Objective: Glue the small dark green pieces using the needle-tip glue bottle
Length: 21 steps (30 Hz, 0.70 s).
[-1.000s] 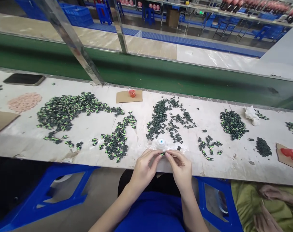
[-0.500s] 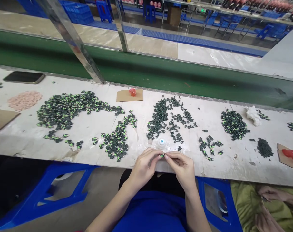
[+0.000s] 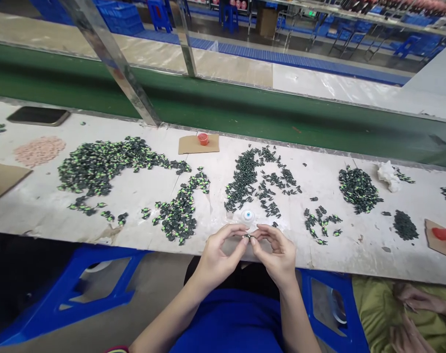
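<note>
Between the fingertips of my left hand (image 3: 223, 251) and my right hand (image 3: 276, 249) is a small black-and-green piece (image 3: 248, 236), too small to name more exactly. Both hands pinch it over the table's front edge, thumbs below. Just beyond my fingers stands a white bottle with a blue tip (image 3: 248, 215), seen from above. Behind it lies a loose pile of small dark pieces (image 3: 245, 174). To the left spreads a pile of black-and-green pieces (image 3: 176, 215), and a small group of like pieces (image 3: 321, 223) lies to the right.
A red cup (image 3: 202, 139) sits on cardboard at the back. A phone (image 3: 39, 116) and pinkish pieces (image 3: 40, 151) lie far left. Crumpled white tissue (image 3: 388, 175) and more dark piles are on the right. Another person's hands (image 3: 416, 304) show at lower right. A metal post (image 3: 116, 68) rises behind.
The index fingers of both hands have lifted and spread from the small piece, while the thumbs stay beside it. The view has shifted very slightly; the piles look the same.
</note>
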Tool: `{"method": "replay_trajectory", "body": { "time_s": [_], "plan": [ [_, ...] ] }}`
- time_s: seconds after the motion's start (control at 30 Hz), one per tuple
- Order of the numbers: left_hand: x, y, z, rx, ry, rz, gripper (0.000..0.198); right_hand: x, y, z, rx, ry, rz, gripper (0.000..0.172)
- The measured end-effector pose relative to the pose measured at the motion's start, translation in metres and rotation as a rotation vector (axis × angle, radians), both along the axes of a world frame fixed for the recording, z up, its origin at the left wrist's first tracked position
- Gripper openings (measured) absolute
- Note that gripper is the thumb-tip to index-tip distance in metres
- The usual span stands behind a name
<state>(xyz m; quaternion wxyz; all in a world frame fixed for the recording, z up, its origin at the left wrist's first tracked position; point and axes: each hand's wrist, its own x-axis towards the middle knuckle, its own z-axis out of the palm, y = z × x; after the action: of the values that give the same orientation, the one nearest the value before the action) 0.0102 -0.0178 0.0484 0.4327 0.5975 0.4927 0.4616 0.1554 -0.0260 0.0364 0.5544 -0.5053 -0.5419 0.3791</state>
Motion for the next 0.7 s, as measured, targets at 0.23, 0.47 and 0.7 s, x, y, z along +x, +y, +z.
{"method": "replay_trajectory", "body": {
  "time_s": [0.23,0.47,0.7],
  "plan": [
    [0.003,-0.004,-0.002,0.012,0.017,0.035,0.012,0.003,0.003,0.003,0.105,-0.111,0.062,0.024],
    [-0.025,0.012,0.005,0.059,0.248,-0.192,0.023,0.053,0.002,-0.001,0.093,-0.323,-0.125,0.006],
    [-0.088,0.039,-0.013,0.279,0.752,0.316,0.021,0.079,0.012,-0.001,0.194,-0.68,-0.453,0.018]
  ]
}}
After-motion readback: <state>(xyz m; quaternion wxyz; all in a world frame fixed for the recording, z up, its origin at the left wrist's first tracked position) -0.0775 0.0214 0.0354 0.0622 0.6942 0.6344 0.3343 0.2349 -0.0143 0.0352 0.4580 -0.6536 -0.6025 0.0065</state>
